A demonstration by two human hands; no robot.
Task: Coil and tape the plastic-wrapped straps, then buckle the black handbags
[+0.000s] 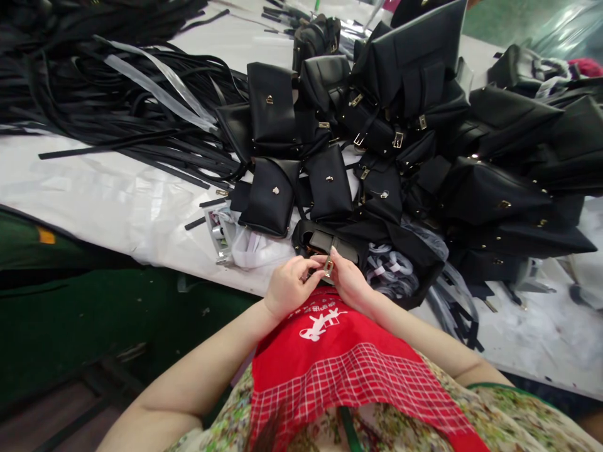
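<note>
My left hand [288,285] and my right hand [346,280] meet at the near edge of the table, fingers pinched together. Between them is a small gold metal buckle [328,268] joined to a black strap, which runs to a black bag [330,241] lying just beyond my fingers. Both hands are closed on that buckle and strap. A red apron [330,358] with a checked hem lies below my hands.
A heap of black bags [424,138] with gold clasps fills the middle and right of the white-covered table [94,194]. Long black straps [103,94] pile at the far left. Clear plastic packets [240,242] lie left of my hands. Dark green floor [94,326] lies below.
</note>
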